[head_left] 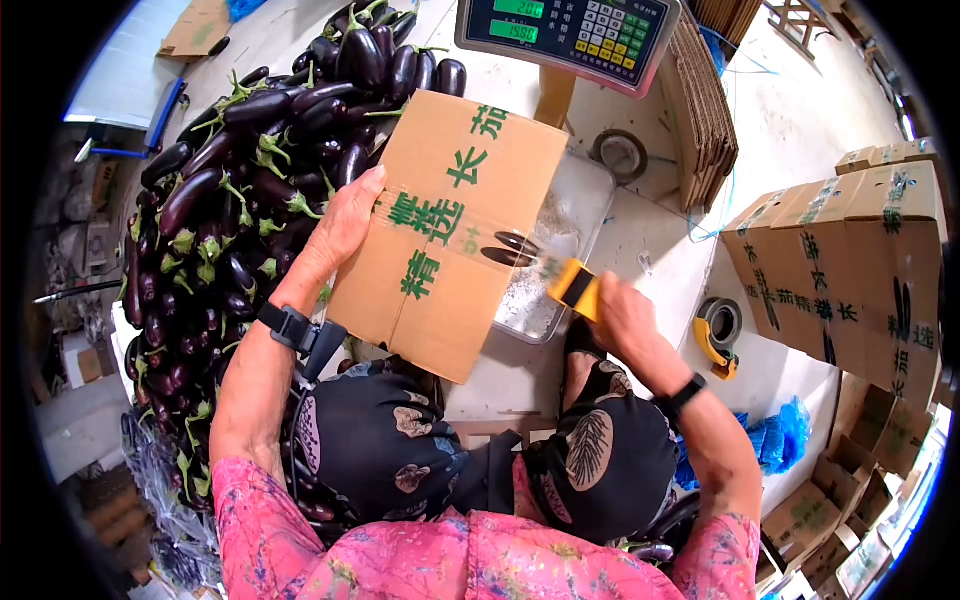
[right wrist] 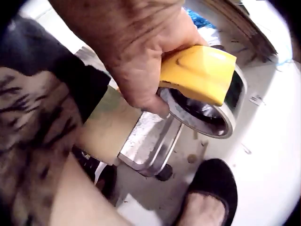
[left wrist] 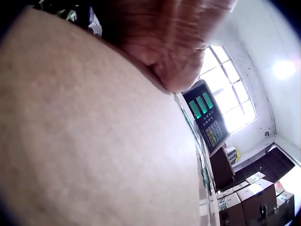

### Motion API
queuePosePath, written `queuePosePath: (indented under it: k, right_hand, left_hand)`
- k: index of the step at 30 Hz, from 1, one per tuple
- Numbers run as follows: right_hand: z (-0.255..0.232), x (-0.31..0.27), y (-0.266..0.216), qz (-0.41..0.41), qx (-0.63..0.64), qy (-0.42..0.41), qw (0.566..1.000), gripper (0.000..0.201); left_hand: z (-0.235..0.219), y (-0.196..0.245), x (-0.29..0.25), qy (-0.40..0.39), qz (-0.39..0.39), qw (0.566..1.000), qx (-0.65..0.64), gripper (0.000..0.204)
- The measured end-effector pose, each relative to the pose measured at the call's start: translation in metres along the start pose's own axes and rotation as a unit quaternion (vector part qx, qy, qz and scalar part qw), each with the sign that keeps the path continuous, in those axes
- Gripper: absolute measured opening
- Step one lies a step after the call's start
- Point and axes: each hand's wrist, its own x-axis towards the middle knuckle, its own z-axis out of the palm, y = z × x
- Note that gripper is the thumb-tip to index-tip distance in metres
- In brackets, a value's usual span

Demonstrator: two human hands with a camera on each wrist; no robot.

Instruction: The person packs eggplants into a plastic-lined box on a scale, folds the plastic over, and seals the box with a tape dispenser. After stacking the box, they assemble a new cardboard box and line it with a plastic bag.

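- Left hand (head_left: 345, 225) lies flat against the left edge of the brown cardboard carton printed with green characters (head_left: 450, 225), fingers straight and pressing, not curled round it; the left wrist view shows only the palm (left wrist: 169, 42) against bare cardboard (left wrist: 94, 141).
- Right hand (head_left: 625, 320) has its fingers wrapped round the yellow plastic tape dispenser (head_left: 575, 285), which carries a roll of clear tape (right wrist: 207, 113) and sits at the right edge of the carton, where a strip of tape runs across the seam.
- Carton: rests tilted over the person's knees, its far right corner above the steel tray (head_left: 560, 250) of the weighing scale; the green-digit scale display (head_left: 565, 30) stands at the far side.
- Surroundings: heap of dark purple aubergines (head_left: 240, 190) to the left; stack of flat cardboard sheets (head_left: 705, 100) far right; stack of sealed printed cartons (head_left: 860, 260) to the right; second yellow tape dispenser (head_left: 715, 335) on the white floor, near the right knee.
- Risk 1: the carton is steadied by one flat palm only; a hard pull on the dispenser could swing it and lay the tape askew.
- Risk 2: a slack strip could wrinkle or stick to itself before it is pressed down.
- Risk 3: the dispenser's cutting edge is close to the gripping fingers (right wrist: 141, 94); a slip could nick them.
- Risk 4: a carton sliding off the knees would likely strike the tray.
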Motion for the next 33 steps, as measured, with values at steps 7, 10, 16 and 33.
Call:
queuePosePath:
  k: [7, 10, 16, 33]
  right_hand:
    - [-0.021, 0.053, -0.044, -0.107, -0.085, 0.031, 0.990, 0.030]
    - [-0.045, 0.039, -0.054, -0.081, -0.110, -0.007, 0.991, 0.037]
    - [-0.022, 0.068, -0.068, -0.101, -0.104, -0.069, 0.987, 0.035]
    - [-0.222, -0.015, 0.030, 0.119, 0.591, -0.015, 0.798, 0.042]
  left_hand:
    - [0.008, 0.000, 0.005, -0.019, 0.081, 0.996, -0.041, 0.058]
    - [0.006, 0.003, 0.001, -0.022, 0.130, 0.991, -0.014, 0.055]
    - [0.008, 0.011, 0.002, -0.032, 0.067, 0.994, -0.079, 0.056]
    - [0.080, 0.068, -0.021, -0.173, 0.268, 0.939, 0.129, 0.096]
